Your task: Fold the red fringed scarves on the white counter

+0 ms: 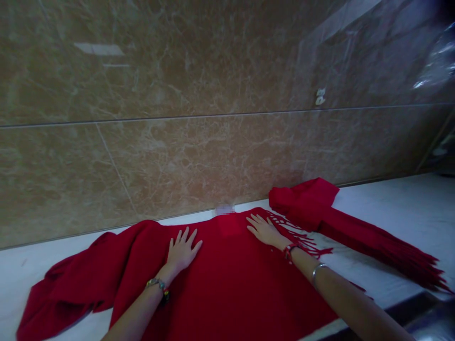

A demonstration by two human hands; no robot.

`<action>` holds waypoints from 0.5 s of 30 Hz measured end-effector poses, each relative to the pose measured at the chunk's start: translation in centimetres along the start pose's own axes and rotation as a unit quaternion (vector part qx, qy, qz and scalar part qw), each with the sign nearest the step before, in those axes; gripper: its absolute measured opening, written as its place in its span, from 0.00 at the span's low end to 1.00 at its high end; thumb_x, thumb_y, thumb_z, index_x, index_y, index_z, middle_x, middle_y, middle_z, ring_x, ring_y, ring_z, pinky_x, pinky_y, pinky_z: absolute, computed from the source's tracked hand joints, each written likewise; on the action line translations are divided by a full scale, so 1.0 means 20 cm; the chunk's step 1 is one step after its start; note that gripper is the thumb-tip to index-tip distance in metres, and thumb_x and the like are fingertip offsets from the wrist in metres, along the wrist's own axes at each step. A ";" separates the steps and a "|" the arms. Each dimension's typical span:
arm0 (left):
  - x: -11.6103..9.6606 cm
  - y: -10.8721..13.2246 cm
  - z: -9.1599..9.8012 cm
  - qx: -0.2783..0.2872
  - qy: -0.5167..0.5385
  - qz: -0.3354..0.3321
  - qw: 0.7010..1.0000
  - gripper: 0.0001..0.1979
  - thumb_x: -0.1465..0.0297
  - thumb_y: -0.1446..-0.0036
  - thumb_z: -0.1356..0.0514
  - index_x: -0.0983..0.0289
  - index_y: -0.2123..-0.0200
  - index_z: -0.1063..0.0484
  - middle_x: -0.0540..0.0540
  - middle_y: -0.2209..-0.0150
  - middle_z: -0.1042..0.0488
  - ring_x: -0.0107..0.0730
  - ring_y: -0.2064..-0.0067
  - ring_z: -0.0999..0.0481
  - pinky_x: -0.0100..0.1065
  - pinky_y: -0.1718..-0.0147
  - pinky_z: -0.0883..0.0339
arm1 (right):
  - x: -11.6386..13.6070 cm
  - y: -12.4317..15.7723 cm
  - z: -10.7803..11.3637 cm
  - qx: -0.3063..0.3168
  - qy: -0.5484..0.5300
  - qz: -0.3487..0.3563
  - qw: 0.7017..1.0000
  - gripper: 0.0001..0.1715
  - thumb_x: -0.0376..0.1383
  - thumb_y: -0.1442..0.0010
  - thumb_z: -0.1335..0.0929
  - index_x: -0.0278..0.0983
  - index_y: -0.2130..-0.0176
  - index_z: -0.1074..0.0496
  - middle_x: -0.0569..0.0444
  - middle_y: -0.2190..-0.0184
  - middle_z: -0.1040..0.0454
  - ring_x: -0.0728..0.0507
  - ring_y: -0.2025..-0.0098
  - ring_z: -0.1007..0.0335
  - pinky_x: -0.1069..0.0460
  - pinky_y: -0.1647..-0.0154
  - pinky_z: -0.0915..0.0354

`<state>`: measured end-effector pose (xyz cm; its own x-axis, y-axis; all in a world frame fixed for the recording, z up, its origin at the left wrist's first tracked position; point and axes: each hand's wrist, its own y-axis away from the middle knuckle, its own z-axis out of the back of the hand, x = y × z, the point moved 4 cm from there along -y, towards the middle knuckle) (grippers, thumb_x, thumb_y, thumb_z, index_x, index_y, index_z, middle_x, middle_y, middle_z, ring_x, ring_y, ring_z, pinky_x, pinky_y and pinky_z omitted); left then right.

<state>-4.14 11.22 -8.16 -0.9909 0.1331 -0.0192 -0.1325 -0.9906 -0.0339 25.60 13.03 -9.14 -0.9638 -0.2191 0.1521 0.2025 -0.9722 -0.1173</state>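
A large red fringed scarf [227, 289] lies spread on a white surface [391, 208]. My left hand [182, 251] rests flat on it, fingers spread, near its upper middle. My right hand [263, 229] lies flat with fingers stretched out on the scarf's top right corner, beside the fringe [298, 237]. Neither hand grips anything. A second folded red scarf [341, 222] with a fringed end lies to the right, running toward the front edge. Bracelets sit on both wrists.
A brown marble wall [213, 118] rises right behind the surface. The spread scarf's left part is bunched in folds [71, 284]. A dark edge [412, 308] borders the surface at front right. Shiny plastic [437, 61] shows at top right.
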 end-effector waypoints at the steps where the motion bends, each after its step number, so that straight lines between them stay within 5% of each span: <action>1: 0.01 0.00 0.01 -0.003 -0.002 -0.003 1.000 0.29 0.53 0.43 0.60 0.57 0.41 0.52 0.58 0.38 0.55 0.50 0.39 0.56 0.54 0.46 0.58 | -0.02 0.01 0.01 0.000 0.002 -0.004 1.000 0.29 0.45 0.39 0.48 0.39 0.42 0.48 0.48 0.40 0.50 0.38 0.39 0.59 0.37 0.44 0.58; 7: 0.08 0.00 0.02 -0.011 -0.011 -0.030 0.999 0.27 0.56 0.42 0.59 0.57 0.41 0.52 0.56 0.38 0.54 0.47 0.39 0.54 0.51 0.46 0.56 | -0.10 0.16 0.05 0.000 0.013 -0.010 1.000 0.30 0.46 0.39 0.47 0.35 0.41 0.48 0.43 0.40 0.51 0.37 0.39 0.59 0.39 0.43 0.57; 15: 0.33 0.01 -0.02 -0.013 -0.007 -0.067 0.998 0.26 0.60 0.42 0.59 0.60 0.41 0.51 0.56 0.39 0.54 0.43 0.39 0.54 0.48 0.45 0.57 | 0.05 0.47 0.09 0.001 -0.019 0.076 0.997 0.33 0.49 0.39 0.48 0.34 0.42 0.47 0.41 0.40 0.51 0.37 0.39 0.61 0.39 0.42 0.59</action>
<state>-10.77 11.95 -8.68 -0.9647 0.2632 0.0011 -0.2628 -0.9629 -0.0611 26.90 3.47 -8.25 -0.9147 -0.3671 0.1688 0.3464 -0.9276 -0.1401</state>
